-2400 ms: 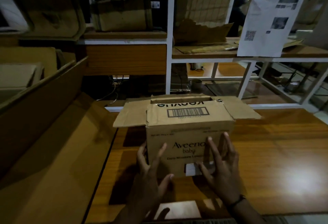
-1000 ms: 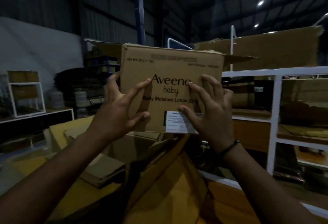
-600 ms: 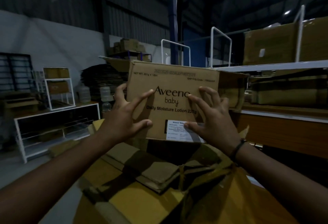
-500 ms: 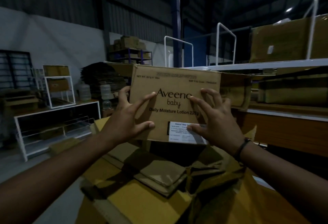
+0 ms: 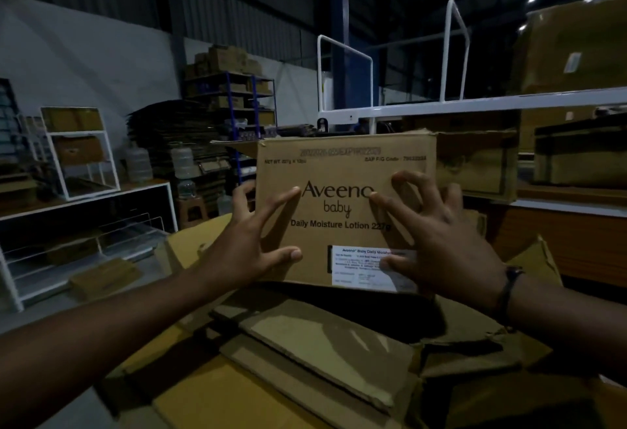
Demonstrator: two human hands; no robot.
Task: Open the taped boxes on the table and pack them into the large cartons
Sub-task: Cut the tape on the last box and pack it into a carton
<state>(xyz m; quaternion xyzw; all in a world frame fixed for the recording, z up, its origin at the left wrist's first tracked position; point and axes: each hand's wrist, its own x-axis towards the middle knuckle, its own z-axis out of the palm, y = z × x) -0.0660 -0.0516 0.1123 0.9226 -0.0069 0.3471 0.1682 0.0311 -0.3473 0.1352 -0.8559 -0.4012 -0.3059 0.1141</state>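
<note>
Left hand (image 5: pixel 251 248) and right hand (image 5: pixel 437 245) clamp the Aveeno baby lotion box (image 5: pixel 342 167), its top flaps open, upright just above the large carton (image 5: pixel 210 405); opening looks done, and lowering it onto the loose cardboard (image 5: pixel 322 337) inside is left.

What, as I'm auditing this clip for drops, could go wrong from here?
1. The left hand and right hand hold the Aveeno box with spread fingers at its front and side edges, so it could slip.
2. Loose cardboard sheets lie beneath it, so it may land tilted.
</note>
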